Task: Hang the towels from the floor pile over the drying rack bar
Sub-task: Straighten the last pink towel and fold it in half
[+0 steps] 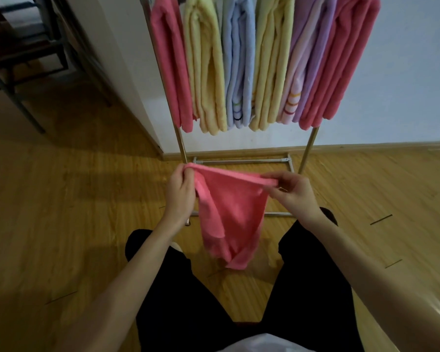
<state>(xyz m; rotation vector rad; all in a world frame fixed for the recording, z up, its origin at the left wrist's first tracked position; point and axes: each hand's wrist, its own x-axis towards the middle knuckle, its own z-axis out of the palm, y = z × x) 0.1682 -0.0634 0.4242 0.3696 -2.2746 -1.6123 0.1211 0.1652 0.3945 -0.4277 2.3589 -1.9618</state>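
Observation:
A pink towel (229,214) hangs in front of me, held by its top edge between both hands. My left hand (179,193) pinches its left corner and my right hand (294,194) pinches its right corner. The towel droops down between my knees, its lower end near the floor. Beyond it stands the metal drying rack (307,148), its top bar out of view above. Several towels hang on the rack side by side: pink (172,64), yellow (206,72), blue (239,67), yellow, lilac (305,62) and pink (341,59).
The rack's base frame (241,161) lies on the wooden floor (74,199) just ahead of my hands. A white wall (404,72) runs behind the rack, and a white panel edge (127,85) juts out on the left. Dark metal furniture legs (18,102) stand at far left.

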